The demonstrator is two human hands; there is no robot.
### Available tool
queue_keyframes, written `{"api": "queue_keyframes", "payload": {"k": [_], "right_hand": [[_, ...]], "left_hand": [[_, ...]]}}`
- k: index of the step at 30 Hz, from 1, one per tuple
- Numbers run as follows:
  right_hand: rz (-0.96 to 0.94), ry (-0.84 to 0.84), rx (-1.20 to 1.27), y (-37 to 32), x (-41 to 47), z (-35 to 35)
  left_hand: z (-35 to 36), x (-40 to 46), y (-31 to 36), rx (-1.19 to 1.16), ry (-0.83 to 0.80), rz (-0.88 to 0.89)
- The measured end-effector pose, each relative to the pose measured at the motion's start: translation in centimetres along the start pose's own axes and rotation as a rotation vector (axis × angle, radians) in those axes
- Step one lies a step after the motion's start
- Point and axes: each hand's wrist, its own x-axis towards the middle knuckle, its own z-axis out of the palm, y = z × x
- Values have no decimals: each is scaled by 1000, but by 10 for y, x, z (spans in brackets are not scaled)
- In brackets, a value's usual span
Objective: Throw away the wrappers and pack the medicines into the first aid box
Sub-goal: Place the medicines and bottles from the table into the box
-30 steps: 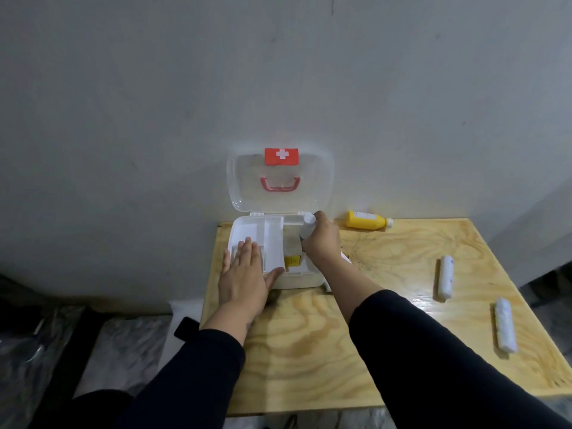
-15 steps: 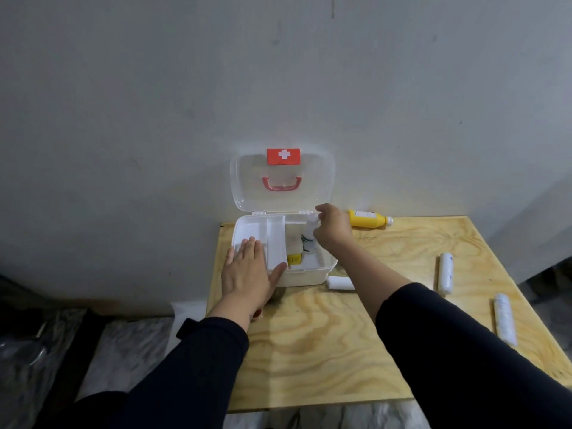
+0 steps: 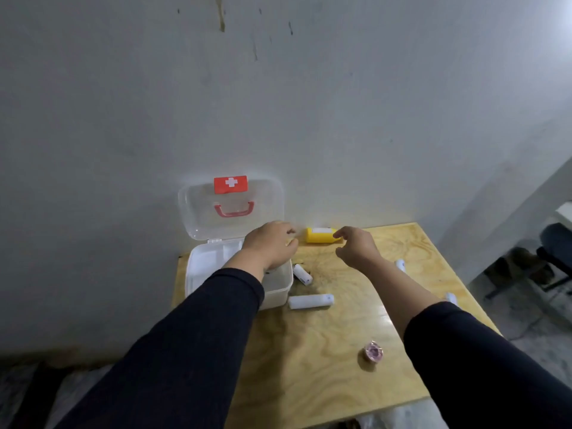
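Note:
The white first aid box [image 3: 198, 274] stands open at the table's back left, its clear lid [image 3: 230, 209] with a red cross leaning on the wall. My left hand [image 3: 272, 246] hovers over the box's right rear corner, fingers loosely curled with nothing seen in them. A yellow bottle [image 3: 320, 235] lies by the wall. My right hand [image 3: 356, 246] is open, its fingertips at the bottle's right end. Two white rolls [image 3: 302, 274] [image 3: 310, 301] lie just right of the box. My arms hide much of the box's inside.
Two more white rolls [image 3: 400, 264] [image 3: 451, 298] lie near the wooden table's [image 3: 309, 351] right edge, partly behind my right arm. A small pinkish round roll [image 3: 373, 351] sits at the front right. The wall runs close behind the box and bottle.
My right hand left the box and moved right to the yellow bottle. My left hand lifted off the box's left tray and crossed to its right rear corner. The view shifted.

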Motion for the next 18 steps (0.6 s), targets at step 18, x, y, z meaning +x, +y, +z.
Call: {"api": "queue_keyframes", "payload": {"k": [18], "right_hand": [[-178, -196, 22, 82, 130, 24]], "left_hand": [[85, 90, 42, -30, -160, -323]]}}
